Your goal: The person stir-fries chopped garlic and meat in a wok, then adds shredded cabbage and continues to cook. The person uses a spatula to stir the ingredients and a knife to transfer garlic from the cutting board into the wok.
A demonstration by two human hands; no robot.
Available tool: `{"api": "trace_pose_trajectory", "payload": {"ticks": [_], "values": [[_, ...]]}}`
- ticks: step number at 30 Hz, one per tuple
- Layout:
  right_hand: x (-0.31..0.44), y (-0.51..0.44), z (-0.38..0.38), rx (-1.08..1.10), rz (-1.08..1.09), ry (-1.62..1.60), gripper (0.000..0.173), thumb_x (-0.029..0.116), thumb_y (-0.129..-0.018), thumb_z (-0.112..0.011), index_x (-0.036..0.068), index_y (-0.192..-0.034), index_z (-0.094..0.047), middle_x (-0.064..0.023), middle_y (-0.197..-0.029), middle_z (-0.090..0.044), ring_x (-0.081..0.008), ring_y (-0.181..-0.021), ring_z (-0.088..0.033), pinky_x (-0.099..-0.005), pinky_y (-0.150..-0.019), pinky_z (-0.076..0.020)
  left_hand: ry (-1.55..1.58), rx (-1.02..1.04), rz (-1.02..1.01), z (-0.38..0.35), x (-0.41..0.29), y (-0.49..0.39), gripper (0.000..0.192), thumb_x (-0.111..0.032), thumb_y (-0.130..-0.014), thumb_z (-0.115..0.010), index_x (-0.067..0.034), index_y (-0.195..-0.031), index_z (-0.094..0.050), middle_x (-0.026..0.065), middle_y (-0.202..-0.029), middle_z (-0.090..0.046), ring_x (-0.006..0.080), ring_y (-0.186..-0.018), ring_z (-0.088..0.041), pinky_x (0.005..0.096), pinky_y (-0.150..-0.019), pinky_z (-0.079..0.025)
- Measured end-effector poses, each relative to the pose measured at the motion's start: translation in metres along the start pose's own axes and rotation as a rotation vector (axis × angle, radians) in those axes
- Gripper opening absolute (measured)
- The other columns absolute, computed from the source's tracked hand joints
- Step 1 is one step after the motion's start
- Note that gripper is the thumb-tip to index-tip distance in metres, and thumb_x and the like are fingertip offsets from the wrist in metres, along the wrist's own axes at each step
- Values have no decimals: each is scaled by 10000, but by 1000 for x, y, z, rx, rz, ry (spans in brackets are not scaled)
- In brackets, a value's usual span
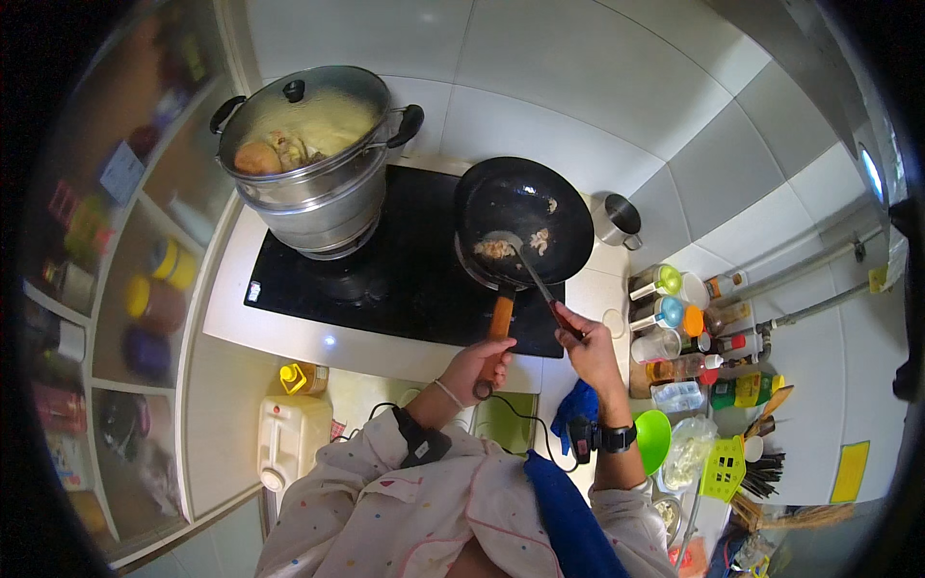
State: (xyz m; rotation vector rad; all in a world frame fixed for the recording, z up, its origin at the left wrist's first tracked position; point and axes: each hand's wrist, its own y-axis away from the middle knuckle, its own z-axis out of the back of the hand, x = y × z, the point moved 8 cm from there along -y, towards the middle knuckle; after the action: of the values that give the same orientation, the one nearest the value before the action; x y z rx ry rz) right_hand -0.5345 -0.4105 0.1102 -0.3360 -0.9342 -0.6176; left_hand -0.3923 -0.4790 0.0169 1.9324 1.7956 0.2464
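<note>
My left hand (pixel 475 372) grips the wooden handle (pixel 499 321) of a black wok (pixel 513 195). The wok stands on the right side of a black glass cooktop (pixel 419 246), tilted a little. In my right hand (pixel 591 350) is a metal spatula (pixel 535 277) with a dark reddish handle, its blade down inside the wok. Small pieces of pale, browned food (pixel 494 249) lie on and around the blade. A second small clump (pixel 540 240) sticks to the wok just right of it.
A lidded steel steamer pot (pixel 311 195) with food inside occupies the cooktop's left side. Behind the wok at right stands a steel cup (pixel 618 220). Seasoning jars (pixel 659 313), bottles (pixel 679 368), a green bowl (pixel 652 441) and a blue cloth (pixel 576 412) line the right counter. A glass-fronted cabinet (pixel 144 289) rises at left.
</note>
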Motion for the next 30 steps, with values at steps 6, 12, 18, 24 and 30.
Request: {"api": "trace_pose_trajectory", "payload": {"ticks": [6,12,18,24,30], "values": [[-22,-1,2,-122,-304,-226,392,-26,-822,-534,-23,-1214,-530,-13,-831,-604,-80,-723,-507,-206,-677,-434,20,38,13,0,0,-1,157,-171,-869,-585,-88,-995,-543,1,-719,-522,85,-545,-483,199,-477,-406],[-29,-21,15,-287,-286,-291,394,-15,-835,-511,-30,-1229,-513,31,-799,-563,-48,-629,-438,-195,-549,-384,51,22,44,7,3,-5,222,-199,-893,-554,-76,-1076,-523,2,-737,-531,87,-551,-497,213,-472,-437],[-8,25,-10,-57,-265,-368,406,-49,-835,-510,6,-1237,-522,-15,-936,-614,-63,-767,-509,-211,-737,-446,8,39,33,9,1,-5,233,-190,-895,-549,-73,-1094,-517,4,-749,-534,87,-574,-505,213,-488,-446],[-34,-1,1,-125,-243,-199,378,-2,-831,-544,11,-1209,-543,-61,-946,-620,-78,-757,-511,-217,-673,-394,66,22,65,10,4,-6,245,-191,-892,-551,-70,-1102,-513,12,-762,-523,84,-576,-495,208,-490,-444],[-57,-71,21,-353,-134,-112,388,29,-825,-550,-34,-1207,-519,-162,-1102,-626,-182,-983,-602,-270,-845,-449,22,-3,41,6,1,-2,192,-189,-878,-573,-79,-1031,-537,8,-716,-517,92,-549,-490,192,-488,-423]]}}
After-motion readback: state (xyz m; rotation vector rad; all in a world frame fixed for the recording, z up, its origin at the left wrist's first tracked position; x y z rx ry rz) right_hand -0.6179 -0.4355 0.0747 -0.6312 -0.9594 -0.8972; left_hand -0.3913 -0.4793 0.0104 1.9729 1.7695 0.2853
